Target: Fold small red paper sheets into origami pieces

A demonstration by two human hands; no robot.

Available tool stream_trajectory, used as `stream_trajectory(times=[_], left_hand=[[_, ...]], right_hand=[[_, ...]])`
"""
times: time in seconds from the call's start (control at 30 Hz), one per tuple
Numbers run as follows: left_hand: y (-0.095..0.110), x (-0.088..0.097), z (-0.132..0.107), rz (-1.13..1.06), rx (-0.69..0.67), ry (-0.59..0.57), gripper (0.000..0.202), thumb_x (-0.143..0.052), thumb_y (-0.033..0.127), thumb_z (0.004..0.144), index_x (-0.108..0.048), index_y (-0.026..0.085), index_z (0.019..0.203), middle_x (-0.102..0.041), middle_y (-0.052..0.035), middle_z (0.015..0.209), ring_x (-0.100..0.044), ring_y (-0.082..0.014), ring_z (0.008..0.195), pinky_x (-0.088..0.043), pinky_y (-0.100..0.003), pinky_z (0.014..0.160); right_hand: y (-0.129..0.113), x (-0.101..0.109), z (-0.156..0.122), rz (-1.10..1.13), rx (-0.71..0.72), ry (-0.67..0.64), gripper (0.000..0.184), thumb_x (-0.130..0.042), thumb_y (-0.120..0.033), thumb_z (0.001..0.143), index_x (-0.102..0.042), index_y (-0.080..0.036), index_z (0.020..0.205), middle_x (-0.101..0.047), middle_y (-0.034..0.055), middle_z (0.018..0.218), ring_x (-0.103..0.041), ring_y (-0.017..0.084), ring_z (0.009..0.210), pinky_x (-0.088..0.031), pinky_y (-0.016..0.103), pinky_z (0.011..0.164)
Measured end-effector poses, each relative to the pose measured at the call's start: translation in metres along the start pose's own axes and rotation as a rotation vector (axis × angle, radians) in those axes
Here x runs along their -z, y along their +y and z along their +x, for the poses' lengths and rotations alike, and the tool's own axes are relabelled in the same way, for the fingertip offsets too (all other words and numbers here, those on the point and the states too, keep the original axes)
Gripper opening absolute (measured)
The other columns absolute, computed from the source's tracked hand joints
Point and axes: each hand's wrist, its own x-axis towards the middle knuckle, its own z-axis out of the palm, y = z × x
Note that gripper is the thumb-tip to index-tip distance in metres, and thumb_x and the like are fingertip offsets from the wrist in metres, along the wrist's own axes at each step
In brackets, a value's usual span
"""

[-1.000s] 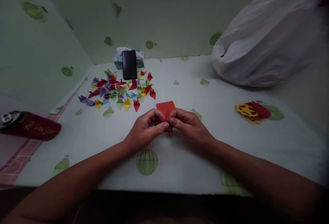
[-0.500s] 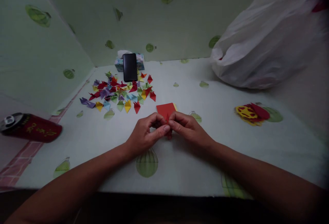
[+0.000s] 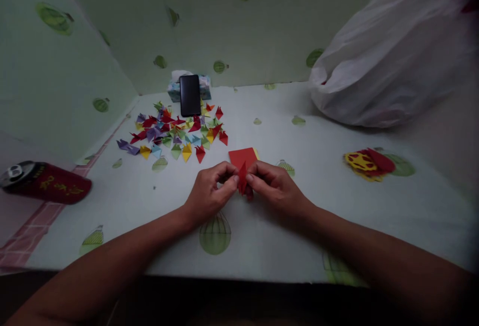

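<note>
Between both hands, over the near middle of the table, is a small folded red paper point(image 3: 243, 178), narrow and pointed at the top. My left hand point(image 3: 214, 186) pinches its left side between thumb and fingers. On the other side my right hand point(image 3: 272, 184) grips it the same way, fingertips partly hidden behind the paper. Just beyond the fingers lies a stack of square paper sheets point(image 3: 243, 156), red on top with a yellow edge showing. Farther off to the left, several folded paper cranes point(image 3: 175, 134) in many colours lie in a loose heap.
A black phone point(image 3: 190, 95) leans against a tissue box point(image 3: 205, 88) behind the cranes. At the left edge a dark red can point(image 3: 56, 183) lies tilted. A white plastic bag point(image 3: 370, 76) bulges at the right rear, with red and yellow cut-outs point(image 3: 368, 163) in front of it.
The folded red paper has turned and now shows a broader face between the fingers. My left thumb has drawn back slightly to the left. Both hands keep their hold.
</note>
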Motion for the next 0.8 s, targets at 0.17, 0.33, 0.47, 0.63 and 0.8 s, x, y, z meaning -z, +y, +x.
stream_trajectory(times=[0.17,0.33,0.47,0.63,0.8], left_hand=[[-0.0024,-0.0041,-0.0006,-0.038,0.033,0.077,0.012,-0.062,0.025,0.084,-0.061,0.017,0.075,-0.064,-0.0015,0.072,-0.058,-0.0134,0.066,-0.046,-0.027,0.063],[-0.0069,-0.0082,-0.0016,-0.089,0.07,0.135,0.012,-0.065,0.026,0.084,-0.06,0.018,0.076,-0.063,-0.0007,0.07,-0.057,-0.0121,0.063,-0.046,-0.025,0.059],[-0.0066,-0.01,-0.0016,-0.197,0.058,0.113,0.011,-0.069,0.023,0.08,-0.061,0.017,0.086,-0.065,-0.0012,0.078,-0.061,-0.012,0.068,-0.051,-0.025,0.064],[-0.0054,-0.0091,-0.0003,-0.328,0.083,0.073,0.011,-0.07,0.021,0.079,-0.062,0.017,0.086,-0.066,-0.0005,0.077,-0.062,-0.0114,0.068,-0.052,-0.024,0.065],[-0.0045,-0.0052,0.0003,-0.371,0.07,0.047,0.003,-0.066,0.016,0.079,-0.065,0.016,0.082,-0.065,0.0,0.075,-0.062,-0.0106,0.069,-0.05,-0.023,0.066]], right_hand=[[0.0016,-0.0021,-0.0003,-0.056,-0.02,0.047,0.02,-0.054,-0.027,0.091,-0.054,-0.02,0.073,-0.059,-0.0005,0.066,-0.056,0.014,0.063,-0.044,0.029,0.061],[0.0038,-0.0054,-0.0009,0.031,-0.039,0.074,0.012,-0.061,-0.028,0.087,-0.053,-0.02,0.085,-0.061,-0.0008,0.07,-0.056,0.013,0.061,-0.045,0.029,0.059],[0.0041,-0.0068,-0.0014,0.07,-0.078,0.119,0.012,-0.062,-0.026,0.086,-0.053,-0.02,0.081,-0.06,-0.0017,0.067,-0.056,0.012,0.058,-0.045,0.029,0.057],[0.0034,-0.0065,-0.0007,0.162,-0.027,0.118,0.006,-0.061,-0.02,0.085,-0.056,-0.02,0.086,-0.059,-0.0041,0.066,-0.055,0.01,0.057,-0.046,0.026,0.056],[0.0026,-0.0038,-0.001,0.196,0.036,0.114,0.003,-0.06,-0.017,0.086,-0.062,-0.019,0.087,-0.062,-0.0034,0.067,-0.058,0.01,0.06,-0.049,0.026,0.06]])
